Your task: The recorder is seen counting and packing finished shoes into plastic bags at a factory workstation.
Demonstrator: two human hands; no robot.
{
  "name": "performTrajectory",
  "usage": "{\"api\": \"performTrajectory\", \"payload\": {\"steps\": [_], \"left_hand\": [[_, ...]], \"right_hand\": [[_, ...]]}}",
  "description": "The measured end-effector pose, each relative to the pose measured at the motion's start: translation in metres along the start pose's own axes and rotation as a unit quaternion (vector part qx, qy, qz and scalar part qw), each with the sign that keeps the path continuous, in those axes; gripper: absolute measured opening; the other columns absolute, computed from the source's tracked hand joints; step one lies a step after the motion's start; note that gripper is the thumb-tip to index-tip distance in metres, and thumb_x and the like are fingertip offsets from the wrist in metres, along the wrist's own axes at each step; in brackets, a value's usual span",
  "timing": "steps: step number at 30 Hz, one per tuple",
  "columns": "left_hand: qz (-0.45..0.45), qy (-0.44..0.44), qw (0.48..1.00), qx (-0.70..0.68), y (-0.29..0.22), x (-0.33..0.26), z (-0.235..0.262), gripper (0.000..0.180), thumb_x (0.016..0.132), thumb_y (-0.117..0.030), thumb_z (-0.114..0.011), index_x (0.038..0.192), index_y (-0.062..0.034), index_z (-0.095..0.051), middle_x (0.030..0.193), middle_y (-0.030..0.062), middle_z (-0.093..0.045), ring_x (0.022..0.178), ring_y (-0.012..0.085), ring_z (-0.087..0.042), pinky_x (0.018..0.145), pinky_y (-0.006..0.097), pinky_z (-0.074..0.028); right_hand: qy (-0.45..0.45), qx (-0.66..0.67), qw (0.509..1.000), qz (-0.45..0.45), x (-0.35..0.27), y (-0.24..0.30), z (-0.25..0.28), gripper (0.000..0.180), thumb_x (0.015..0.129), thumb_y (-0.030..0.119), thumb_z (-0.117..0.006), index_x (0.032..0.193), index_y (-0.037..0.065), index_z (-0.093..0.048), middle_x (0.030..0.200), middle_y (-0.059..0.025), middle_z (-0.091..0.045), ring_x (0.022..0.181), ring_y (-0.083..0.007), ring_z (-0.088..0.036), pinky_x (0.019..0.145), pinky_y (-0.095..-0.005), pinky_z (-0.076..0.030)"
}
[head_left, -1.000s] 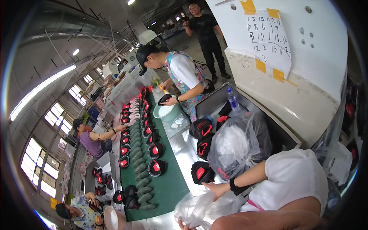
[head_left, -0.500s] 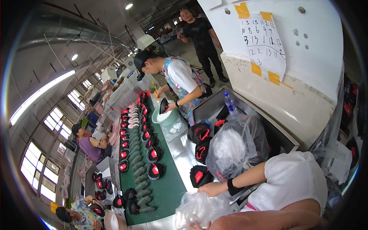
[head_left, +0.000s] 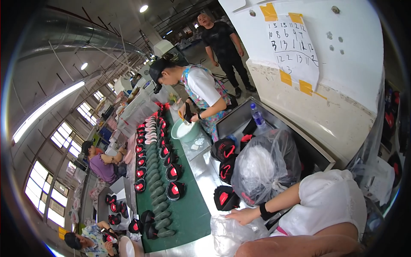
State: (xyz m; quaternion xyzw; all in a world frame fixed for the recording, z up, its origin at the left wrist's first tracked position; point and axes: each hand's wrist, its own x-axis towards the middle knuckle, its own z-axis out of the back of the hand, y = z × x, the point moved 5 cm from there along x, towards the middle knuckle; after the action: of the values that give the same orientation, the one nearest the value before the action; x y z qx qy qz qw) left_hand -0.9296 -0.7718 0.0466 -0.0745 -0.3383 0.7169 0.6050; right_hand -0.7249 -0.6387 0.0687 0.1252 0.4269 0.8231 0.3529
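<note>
My right hand (head_left: 242,215), with a black band at its wrist, rests at the top of a crumpled clear plastic bag (head_left: 231,235). Its fingers seem closed on the film, though the bag partly hides them. The left forearm (head_left: 295,247) crosses the bottom edge, and the hand at its end is outside the picture. Just beyond the right hand sits a black cap-like piece with a red patch (head_left: 224,198). Behind it stands a large, full clear bag (head_left: 269,165), with more black-and-red pieces (head_left: 223,150) beside it.
A green conveyor belt (head_left: 188,227) carries rows of black-and-red pieces (head_left: 174,190) and dark green pads (head_left: 159,200). Farther along, a co-worker (head_left: 201,85) works over a pale green basin (head_left: 186,130). A water bottle (head_left: 257,115) stands in a metal tray (head_left: 295,132).
The plastic bag and my right hand have shifted slightly right and nearer. Fingers of my left hand, seen earlier at the bottom edge, have left the picture. The co-worker's hands have moved closer together.
</note>
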Motion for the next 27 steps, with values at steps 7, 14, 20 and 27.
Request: {"api": "performTrajectory", "payload": {"steps": [7, 14, 20, 27], "left_hand": [[-0.004, -0.019, 0.999, -0.049, -0.028, 0.009, 0.007, 0.075, 0.069, -0.032, -0.072, 0.128, -0.0018, -0.037, 0.125, 0.0261, -0.038, 0.115, 0.0367, -0.038, 0.095, 0.045, -0.034], [0.010, -0.038, 0.996, -0.086, -0.057, -0.009, 0.033, 0.079, 0.067, -0.031, -0.074, 0.129, -0.0002, -0.034, 0.127, 0.0258, -0.037, 0.117, 0.0359, -0.038, 0.095, 0.045, -0.035], [0.024, -0.071, 0.990, -0.118, -0.089, -0.036, 0.063, 0.083, 0.066, -0.030, -0.075, 0.130, 0.0012, -0.032, 0.128, 0.0256, -0.036, 0.118, 0.0351, -0.038, 0.095, 0.045, -0.036], [0.033, -0.107, 0.979, -0.171, -0.119, -0.061, 0.085, 0.088, 0.064, -0.029, -0.076, 0.131, 0.0028, -0.029, 0.130, 0.0253, -0.036, 0.120, 0.0343, -0.038, 0.095, 0.044, -0.037]], "right_hand": [[0.096, -0.067, 0.992, 0.041, -0.002, 0.001, -0.014, 0.069, 0.071, 0.003, -0.048, 0.136, 0.017, -0.032, 0.116, -0.0183, -0.043, 0.106, -0.0349, -0.048, 0.080, -0.0451, -0.042], [0.187, -0.095, 0.953, 0.218, -0.021, 0.061, -0.020, 0.102, 0.058, 0.030, -0.073, 0.142, 0.016, -0.017, 0.135, -0.0179, -0.033, 0.122, -0.0367, -0.033, 0.097, -0.0505, -0.027], [0.044, 0.121, 0.921, 0.367, -0.035, 0.120, -0.025, 0.079, 0.065, 0.019, -0.076, 0.133, 0.012, -0.036, 0.134, -0.0090, -0.038, 0.125, -0.0266, -0.036, 0.100, -0.0351, -0.031], [0.144, 0.091, 0.961, 0.216, -0.061, 0.136, -0.028, 0.040, 0.078, 0.022, -0.064, 0.115, 0.011, -0.053, 0.110, -0.0060, -0.059, 0.101, -0.0210, -0.056, 0.088, -0.0306, -0.041]]}}
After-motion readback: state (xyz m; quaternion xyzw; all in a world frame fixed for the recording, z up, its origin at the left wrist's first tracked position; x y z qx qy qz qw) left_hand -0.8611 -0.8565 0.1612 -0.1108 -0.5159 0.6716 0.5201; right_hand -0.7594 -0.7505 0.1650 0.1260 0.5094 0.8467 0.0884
